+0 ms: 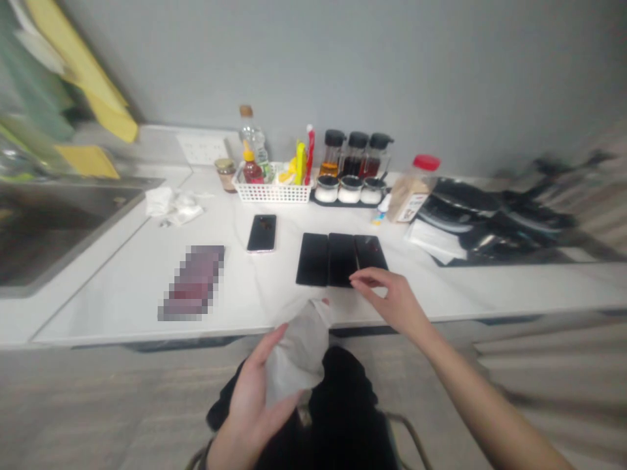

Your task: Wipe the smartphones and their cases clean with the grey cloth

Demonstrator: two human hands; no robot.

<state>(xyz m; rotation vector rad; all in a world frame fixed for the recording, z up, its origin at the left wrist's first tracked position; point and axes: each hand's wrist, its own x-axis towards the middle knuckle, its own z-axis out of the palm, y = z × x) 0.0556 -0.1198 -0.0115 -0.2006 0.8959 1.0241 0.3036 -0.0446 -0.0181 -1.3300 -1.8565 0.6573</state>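
My left hand (259, 385) is closed round a crumpled white tissue (298, 352) in front of the counter's edge. Whether anything lies inside the tissue is hidden. Three flat black slabs (312, 260), like phones or dark screens, lie side by side on the counter. Over the near end of the middle and right slabs hovers my right hand (386, 294), thumb and fingertips pinched together. Anything between those fingertips is too small to make out, and contact with the slabs cannot be told. Left of the slabs lies a dark phone (262, 233), screen up.
A pixelated flat object (193, 284) lies on the left of the white counter (274, 294). Behind stand a white basket (274, 192), a spice rack (349, 201) and a red-lidded jar (416, 189). Crumpled tissues (171, 205) sit near the sink (63, 228); a stove (490, 228) is right.
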